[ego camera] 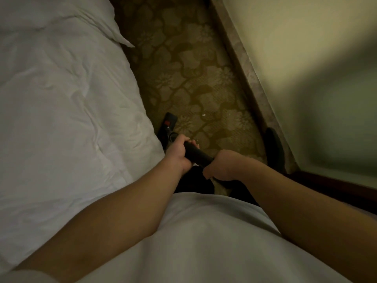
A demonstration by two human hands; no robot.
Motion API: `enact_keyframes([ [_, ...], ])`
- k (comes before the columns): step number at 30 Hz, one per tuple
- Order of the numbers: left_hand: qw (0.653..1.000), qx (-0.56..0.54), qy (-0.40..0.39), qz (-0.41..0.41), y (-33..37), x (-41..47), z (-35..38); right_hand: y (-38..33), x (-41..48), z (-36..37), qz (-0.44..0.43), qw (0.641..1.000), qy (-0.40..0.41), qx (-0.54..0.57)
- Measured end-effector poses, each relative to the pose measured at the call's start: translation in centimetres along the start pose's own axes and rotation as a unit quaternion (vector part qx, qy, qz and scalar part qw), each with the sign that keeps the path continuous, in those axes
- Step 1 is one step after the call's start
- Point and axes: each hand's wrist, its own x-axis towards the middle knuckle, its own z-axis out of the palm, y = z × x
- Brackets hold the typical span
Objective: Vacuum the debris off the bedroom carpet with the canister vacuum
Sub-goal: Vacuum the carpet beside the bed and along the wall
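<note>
Gripping wand [199,156]: left hand [178,155]; right hand [222,166]

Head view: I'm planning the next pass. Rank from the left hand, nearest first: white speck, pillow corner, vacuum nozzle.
1. Vacuum nozzle, just ahead of the left hand, beside the bed.
2. White speck, ahead-right on carpet.
3. Pillow corner, far ahead-left.

The vacuum's floor head [169,124] is half hidden behind the bed [61,88], itself cut off at the left and top edges. The left hand [179,154] and right hand [222,166] cover the ends of the black tube [199,155]. A pale speck [203,115] on the carpet [183,58] is too small to identify.
</note>
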Motion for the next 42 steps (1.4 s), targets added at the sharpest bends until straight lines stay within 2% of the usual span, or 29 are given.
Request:
enact_keyframes([
  [8,0.996,0.086,-0.011,-0.037,-7.1,-1.3,4.6,8.7,-1.8,-0.8,0.013,0.998,0.006,0.059],
  [14,0.99,0.123,-0.029,-0.065,-16.9,-2.9,10.5,20.2,-4.1,-3.2,0.047,0.99,-0.004,0.133],
  [19,0.982,0.15,-0.054,-0.102,-26.2,-4.9,15.1,29.8,-7.5,-5.3,0.078,0.989,0.008,0.128],
  [23,0.971,0.203,-0.055,-0.117,-30.8,-5.9,17.5,34.8,-9.5,-5.6,0.072,0.986,0.015,0.151],
  [32,0.963,0.245,-0.066,-0.092,-34.4,-6.8,20.0,38.5,-11.5,-6.2,0.061,0.977,0.034,0.2],
  [42,0.951,0.291,-0.089,-0.051,-28.2,-6.2,21.5,34.2,-9.4,-6.8,0.051,0.957,0.047,0.282],
])
